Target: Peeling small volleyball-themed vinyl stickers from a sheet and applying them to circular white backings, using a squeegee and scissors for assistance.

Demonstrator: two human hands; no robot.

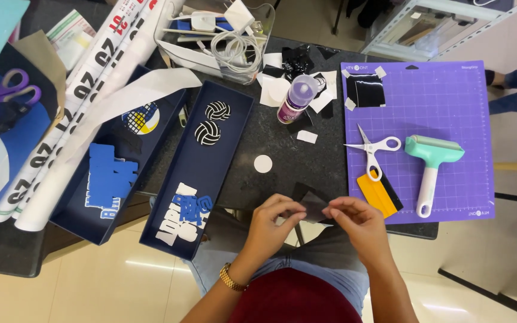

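My left hand (273,222) and my right hand (357,220) meet at the table's front edge, both pinching a small dark piece of sheet (313,207) between fingertips. Just beyond it a white paper disc (263,164) lies on the dark table (306,161). To the left a long navy tray (222,157) holds two black-and-white ball cut-outs (211,122) and blue and white letter cut-outs (185,212). A glue bottle (297,97) with a purple cap lies further back.
A purple cutting mat (444,107) on the right carries white scissors (371,148), a teal roller (432,164), a yellow scraper (377,192) and a black sheet (366,91). A second navy tray (105,179), paper rolls (79,101), purple scissors (10,87) and a clear bin of cables (222,42) fill the left and back.
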